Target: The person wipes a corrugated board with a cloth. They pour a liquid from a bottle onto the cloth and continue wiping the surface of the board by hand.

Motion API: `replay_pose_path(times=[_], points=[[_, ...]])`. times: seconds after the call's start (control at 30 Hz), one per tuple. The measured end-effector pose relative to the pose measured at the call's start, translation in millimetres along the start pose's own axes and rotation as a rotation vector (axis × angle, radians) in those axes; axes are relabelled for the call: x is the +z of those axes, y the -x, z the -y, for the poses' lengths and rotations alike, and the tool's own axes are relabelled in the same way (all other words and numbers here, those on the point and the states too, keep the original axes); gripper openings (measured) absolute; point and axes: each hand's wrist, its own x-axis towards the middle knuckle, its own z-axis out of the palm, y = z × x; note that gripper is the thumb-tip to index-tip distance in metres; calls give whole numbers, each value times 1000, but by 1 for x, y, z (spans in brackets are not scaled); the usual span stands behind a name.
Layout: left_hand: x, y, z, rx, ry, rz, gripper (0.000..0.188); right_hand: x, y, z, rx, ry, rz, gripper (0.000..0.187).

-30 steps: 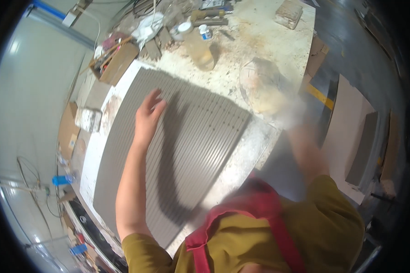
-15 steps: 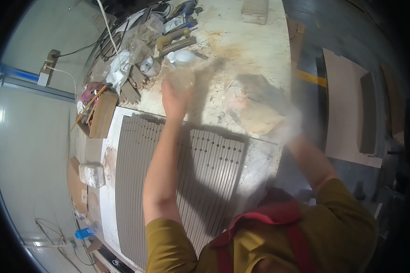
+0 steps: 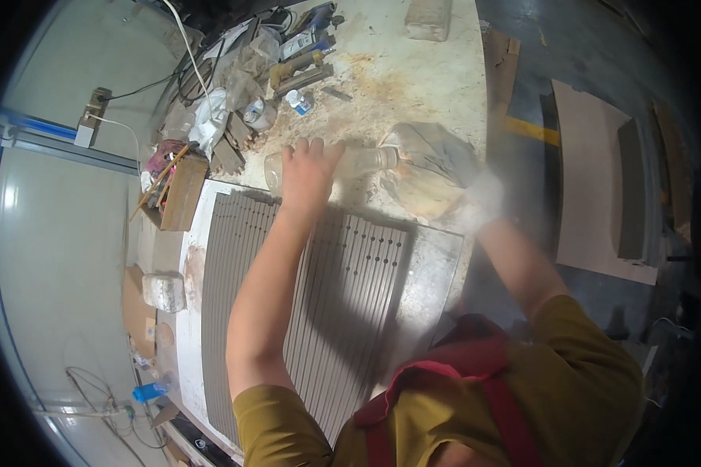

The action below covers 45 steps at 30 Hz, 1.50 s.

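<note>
My left hand (image 3: 310, 177) is closed around a clear bottle (image 3: 362, 159), held on its side over the worktable. The bottle's neck points right and meets a bunched, stained pale cloth (image 3: 428, 175); whether it touches the fabric I cannot tell. At the cloth's right edge is my right hand (image 3: 481, 206), smeared by a whitish blur. It appears to grip the cloth, though its fingers hardly show. Below my left forearm lies a row of long grey strips (image 3: 343, 296) side by side, some with dark round holes near their far ends.
A cardboard box (image 3: 181, 193) of sticks and rags stands left. Behind it are plastic bags, a white jar (image 3: 258, 114), a small white-and-blue bottle (image 3: 297, 101) and a yellowish tool (image 3: 296, 71). A wrapped block (image 3: 427, 19) sits at the far edge, another (image 3: 163, 293) at left.
My left hand has tipped the clear bottle over, bringing its neck rightward to the cloth. The cloth and my right hand have shifted slightly left.
</note>
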Motion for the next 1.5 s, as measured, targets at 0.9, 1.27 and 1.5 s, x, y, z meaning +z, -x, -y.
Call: replay_pose_path(times=[0.9, 1.27, 1.5], points=[[-51, 0, -34, 85, 111, 81, 49, 2, 2, -1, -3, -73, -6, 39], [-40, 9, -26, 47, 204, 8, 49, 6, -2, -13, 12, -27, -8, 39], [17, 1, -29, -203, 317, -53, 53, -13, 14, -2, -89, 93, -73, 39]])
